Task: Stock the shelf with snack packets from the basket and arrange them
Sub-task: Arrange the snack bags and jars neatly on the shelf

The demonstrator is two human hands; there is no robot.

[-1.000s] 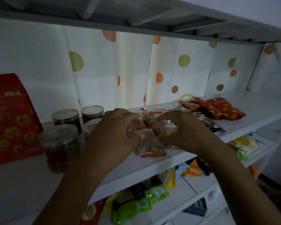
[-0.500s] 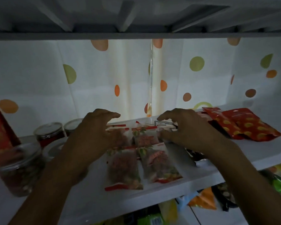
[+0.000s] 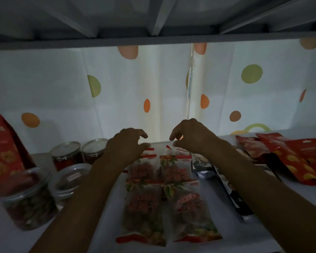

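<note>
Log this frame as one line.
step: arranging | left hand: fingertips on far end of clear snack packets | right hand: at same far end, grip unclear | packets: two columns, flat on white shelf

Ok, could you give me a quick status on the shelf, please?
Left hand and right hand loosely curled above clear red-printed snack packets, lying in two columns on white shelf. Clear plastic jars left, red pouches right, neither blocking.

4 lidded jars stand at left beside a red box; a dotted white sheet hangs behind.
</note>
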